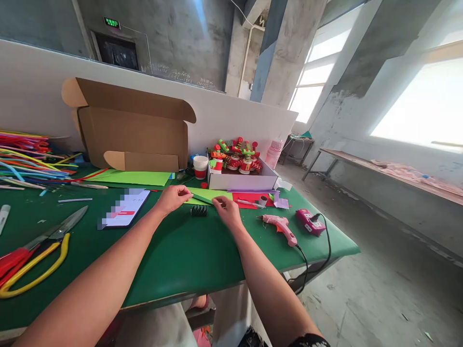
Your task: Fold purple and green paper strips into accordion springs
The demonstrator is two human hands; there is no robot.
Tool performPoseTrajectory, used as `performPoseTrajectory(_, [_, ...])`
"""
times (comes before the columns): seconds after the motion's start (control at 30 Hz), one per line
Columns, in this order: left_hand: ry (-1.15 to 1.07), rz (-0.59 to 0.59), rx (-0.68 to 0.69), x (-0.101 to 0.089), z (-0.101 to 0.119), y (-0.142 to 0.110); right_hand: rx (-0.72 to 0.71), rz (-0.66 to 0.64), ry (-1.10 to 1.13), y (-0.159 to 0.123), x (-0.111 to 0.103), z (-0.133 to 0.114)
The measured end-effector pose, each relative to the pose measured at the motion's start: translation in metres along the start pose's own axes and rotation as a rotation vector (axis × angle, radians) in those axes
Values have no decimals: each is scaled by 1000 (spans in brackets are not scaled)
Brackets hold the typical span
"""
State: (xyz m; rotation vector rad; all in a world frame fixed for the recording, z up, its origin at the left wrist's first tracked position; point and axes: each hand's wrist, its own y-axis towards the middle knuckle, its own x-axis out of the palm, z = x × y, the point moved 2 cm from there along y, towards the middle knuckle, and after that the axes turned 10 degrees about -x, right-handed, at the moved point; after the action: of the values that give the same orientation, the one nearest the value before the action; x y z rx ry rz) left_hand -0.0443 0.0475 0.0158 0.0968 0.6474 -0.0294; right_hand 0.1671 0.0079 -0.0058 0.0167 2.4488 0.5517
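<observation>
My left hand (175,198) and my right hand (228,212) are both closed, fingertips pinched on opposite ends of a narrow green strip (202,198), likely paper. The strip is stretched between them above the table. Just below it, a dark accordion-like coil (199,211) lies on the green tabletop (188,255). Behind the hands is a light-green paper sheet (222,193), with red paper (241,201) beside it to the right. A pink glue gun (280,226) rests to the right of my right hand.
A phone (126,208) and large shears (47,246) lie at left, near bundled pipe cleaners (25,159). Behind stand an open cardboard box (133,130), stacked paper cups (200,166) and a white box (242,182) of colourful crafts. The magenta power block (310,222) has a cable hanging over the edge.
</observation>
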Motion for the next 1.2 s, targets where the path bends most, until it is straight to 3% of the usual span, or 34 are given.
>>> performPoseTrajectory(0.2, [-29, -263, 45, 14, -2, -1, -117, -172, -80, -4, 14, -4])
performPoseTrajectory(0.3, [4, -319, 34, 19, -6, 0, -132, -208, -114, -4, 17, -4])
performPoseTrajectory(0.7, [73, -332, 25, 13, -8, 2, -111, -189, -157, 1, 4, 0])
performPoseTrajectory(1.2, [114, -295, 32, 15, -9, 2, -83, -197, -201, 2, 5, 5])
